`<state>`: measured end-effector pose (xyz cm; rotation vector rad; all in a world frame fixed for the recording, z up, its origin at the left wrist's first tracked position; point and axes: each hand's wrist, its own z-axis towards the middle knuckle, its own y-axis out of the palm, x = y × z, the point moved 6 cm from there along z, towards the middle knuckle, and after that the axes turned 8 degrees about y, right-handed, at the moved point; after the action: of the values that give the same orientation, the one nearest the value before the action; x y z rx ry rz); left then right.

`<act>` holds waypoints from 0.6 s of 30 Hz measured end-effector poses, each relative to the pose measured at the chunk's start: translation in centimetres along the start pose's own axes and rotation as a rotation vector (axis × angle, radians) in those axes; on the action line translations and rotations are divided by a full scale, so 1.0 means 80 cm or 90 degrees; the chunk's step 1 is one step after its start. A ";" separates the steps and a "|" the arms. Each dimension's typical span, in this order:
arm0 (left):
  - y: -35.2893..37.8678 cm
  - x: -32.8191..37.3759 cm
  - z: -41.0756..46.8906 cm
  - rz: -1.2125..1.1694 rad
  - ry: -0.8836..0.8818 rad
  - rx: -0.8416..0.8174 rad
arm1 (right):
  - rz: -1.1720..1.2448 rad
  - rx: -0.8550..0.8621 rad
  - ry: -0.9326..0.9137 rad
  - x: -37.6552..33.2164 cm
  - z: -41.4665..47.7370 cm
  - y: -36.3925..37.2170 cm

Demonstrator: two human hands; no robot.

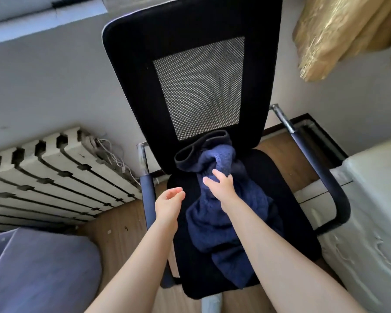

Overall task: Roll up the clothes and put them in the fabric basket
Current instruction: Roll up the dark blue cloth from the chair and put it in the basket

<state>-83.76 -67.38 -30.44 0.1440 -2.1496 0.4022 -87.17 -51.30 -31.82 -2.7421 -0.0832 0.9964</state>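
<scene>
Task at its start: nothing rolled, no fabric basket in view. Right hand (pixel 219 186) open, fingers spread, fingertips touching a crumpled navy knitted garment (pixel 226 222), not yet closed on it. Left hand (pixel 168 203) open and empty, hovering just beside the garment. Garment lies unrolled on the seat of a black mesh-backed office chair (pixel 280 177), beside a radiator (pixel 54 172)

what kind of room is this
Probably a room in a home, perhaps a bedroom or study. A black mesh-backed office chair stands on wood flooring, a ribbed white radiator runs along the wall, and a gold curtain hangs at upper right. A dark blue garment lies on the seat.
</scene>
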 end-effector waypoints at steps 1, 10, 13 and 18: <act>-0.003 -0.003 0.004 0.012 0.005 0.001 | 0.026 0.013 -0.009 -0.001 0.005 -0.001; 0.024 0.026 -0.007 0.064 0.059 -0.102 | 0.190 0.138 -0.045 -0.001 -0.009 -0.053; 0.039 0.042 -0.018 0.089 0.102 -0.127 | 0.215 0.130 -0.026 -0.009 -0.025 -0.065; 0.045 0.063 -0.036 0.128 0.147 -0.120 | 0.309 0.091 -0.076 -0.041 -0.068 -0.088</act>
<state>-85.29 -62.81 -25.67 -0.2167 -1.9659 0.3122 -86.06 -45.92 -24.08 -2.6193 0.6355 1.2234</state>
